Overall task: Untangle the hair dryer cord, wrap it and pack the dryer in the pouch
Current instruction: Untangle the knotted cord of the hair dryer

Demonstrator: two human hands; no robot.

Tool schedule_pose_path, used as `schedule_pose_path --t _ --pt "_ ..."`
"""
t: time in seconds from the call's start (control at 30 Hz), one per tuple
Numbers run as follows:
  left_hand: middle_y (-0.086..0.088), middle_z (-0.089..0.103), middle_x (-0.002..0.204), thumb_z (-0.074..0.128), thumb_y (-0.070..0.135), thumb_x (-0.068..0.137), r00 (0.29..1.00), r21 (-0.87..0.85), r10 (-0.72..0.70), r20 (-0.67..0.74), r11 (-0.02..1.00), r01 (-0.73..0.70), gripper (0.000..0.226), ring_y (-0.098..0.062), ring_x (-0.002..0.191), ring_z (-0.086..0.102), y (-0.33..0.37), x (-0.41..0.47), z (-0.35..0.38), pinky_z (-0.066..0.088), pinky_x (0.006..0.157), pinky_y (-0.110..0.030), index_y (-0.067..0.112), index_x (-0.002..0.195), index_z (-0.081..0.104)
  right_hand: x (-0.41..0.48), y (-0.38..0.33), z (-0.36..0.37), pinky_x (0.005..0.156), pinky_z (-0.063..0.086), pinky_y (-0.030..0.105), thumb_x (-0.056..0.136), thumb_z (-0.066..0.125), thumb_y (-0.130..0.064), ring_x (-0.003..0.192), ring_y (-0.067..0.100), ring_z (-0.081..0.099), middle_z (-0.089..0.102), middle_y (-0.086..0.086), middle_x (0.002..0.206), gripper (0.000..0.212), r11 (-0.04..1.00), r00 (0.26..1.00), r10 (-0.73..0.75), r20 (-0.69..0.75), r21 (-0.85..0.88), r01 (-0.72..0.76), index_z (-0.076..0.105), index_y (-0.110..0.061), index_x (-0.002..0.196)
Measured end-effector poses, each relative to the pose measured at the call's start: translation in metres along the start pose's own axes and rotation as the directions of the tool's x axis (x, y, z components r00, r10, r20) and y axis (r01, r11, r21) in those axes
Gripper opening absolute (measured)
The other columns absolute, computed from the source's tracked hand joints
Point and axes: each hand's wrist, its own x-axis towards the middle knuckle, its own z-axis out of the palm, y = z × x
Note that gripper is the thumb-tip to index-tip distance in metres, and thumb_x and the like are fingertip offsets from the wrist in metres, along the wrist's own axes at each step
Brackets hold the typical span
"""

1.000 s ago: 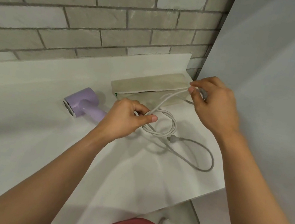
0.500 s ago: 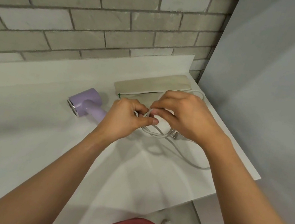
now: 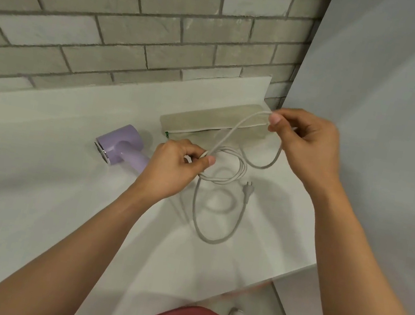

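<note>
The right hand [image 3: 310,144] has pulled a cord [image 3: 224,179] loop up again (both hands pinch cord), so the left hand's [image 3: 175,163] coil grows.

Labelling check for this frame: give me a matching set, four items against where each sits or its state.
Items:
1. hair dryer
2. pouch
3. plug
4. cord coil

States:
A. pinched in the left hand
B. lying on its side, left of the hands
C. flat by the brick wall
D. lying loose on the counter

Pairs: 1-B, 2-C, 3-D, 4-A
</note>
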Motion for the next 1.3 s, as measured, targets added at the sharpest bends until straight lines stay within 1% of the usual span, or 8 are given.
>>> schedule_pose_path --t 0.17,0.4,0.53,0.67,0.83,0.97,1.1,1.3 --pt "0.005 0.067 0.085 0.072 0.037 0.095 0.996 0.107 0.026 0.089 0.994 -0.035 0.023 -0.001 0.059 0.054 -0.002 -0.003 -0.002 0.039 0.065 -0.021 0.025 0.075 0.073 -0.005 0.010 -0.006 0.089 0.053 0.031 0.099 0.063 -0.019 0.090 0.018 0.067 0.069 -0.008 0.127 0.031 0.845 0.987 -0.017 0.162 -0.525 0.100 0.072 -0.025 0.128" --pt "0.000 0.068 0.079 0.072 0.037 0.094 0.999 0.137 0.040 0.032 0.990 -0.044 0.024 -0.017 0.070 0.060 0.000 -0.003 -0.001 0.046 0.069 -0.031 0.019 0.077 0.074 -0.020 -0.024 0.027 0.070 0.044 0.033 0.100 0.058 -0.026 0.108 0.022 0.058 0.068 -0.009 0.125 0.036 0.660 0.745 -0.258 0.616 -0.451 0.601 0.069 -0.029 0.134" --pt "0.003 0.067 0.075 0.078 0.037 0.088 0.998 0.123 0.047 0.047 0.991 -0.052 0.016 -0.012 0.067 0.055 0.002 -0.006 -0.006 0.039 0.060 -0.019 0.023 0.080 0.079 -0.014 -0.018 0.035 0.068 0.041 0.033 0.104 0.057 -0.033 0.103 0.025 0.064 0.068 -0.006 0.109 0.024 0.620 0.735 -0.251 0.630 -0.478 0.622 0.077 -0.029 0.117" --pt "0.005 0.061 0.069 0.088 0.039 0.077 0.997 0.109 -0.001 0.083 0.994 -0.008 0.040 -0.006 0.061 0.053 -0.001 -0.008 -0.010 0.035 0.056 -0.015 0.028 0.051 0.059 -0.013 -0.013 0.036 0.074 0.049 0.028 0.100 0.065 -0.034 0.077 -0.003 0.060 0.071 -0.012 0.102 0.019 0.843 0.871 -0.338 0.357 -0.297 0.449 0.078 -0.026 0.111" --pt "0.004 0.065 0.073 0.081 0.042 0.084 0.999 0.095 0.014 0.052 0.995 -0.019 0.026 -0.006 0.060 0.049 -0.001 -0.011 -0.010 0.035 0.058 -0.015 0.021 0.070 0.075 -0.009 -0.008 0.027 0.071 0.042 0.009 0.098 0.072 -0.023 0.081 -0.007 0.062 0.068 -0.023 0.094 0.012 0.981 0.982 -0.171 0.083 -0.078 0.178 0.080 -0.024 0.107" --pt "-0.001 0.072 0.080 0.079 0.039 0.088 0.999 0.091 0.030 0.035 0.995 -0.033 0.022 -0.012 0.072 0.059 -0.001 -0.006 -0.013 0.042 0.063 -0.019 0.019 0.081 0.081 -0.007 0.007 0.018 0.083 0.052 0.027 0.098 0.067 -0.019 0.077 0.006 0.060 0.068 -0.014 0.111 0.023 0.919 0.977 -0.072 0.201 -0.368 0.144 0.077 -0.026 0.118" --pt "-0.001 0.071 0.075 0.079 0.037 0.088 0.998 0.102 0.050 0.031 0.993 -0.053 0.021 -0.014 0.074 0.060 0.001 -0.005 -0.011 0.043 0.066 -0.023 0.017 0.082 0.082 -0.019 -0.010 0.021 0.079 0.057 0.041 0.090 0.060 -0.008 0.111 0.021 0.061 0.056 -0.007 0.143 0.057 0.743 0.837 -0.250 0.487 -0.457 0.488 0.060 -0.030 0.143" --pt "-0.003 0.066 0.076 0.087 0.039 0.079 0.998 0.098 0.054 0.039 0.994 -0.058 0.022 -0.015 0.068 0.056 0.004 -0.005 -0.011 0.043 0.066 -0.029 0.018 0.078 0.080 -0.018 -0.014 0.040 0.072 0.050 0.036 0.104 0.058 -0.035 0.101 0.019 0.064 0.070 -0.008 0.109 0.023 0.676 0.766 -0.237 0.598 -0.464 0.572 0.075 -0.029 0.119"
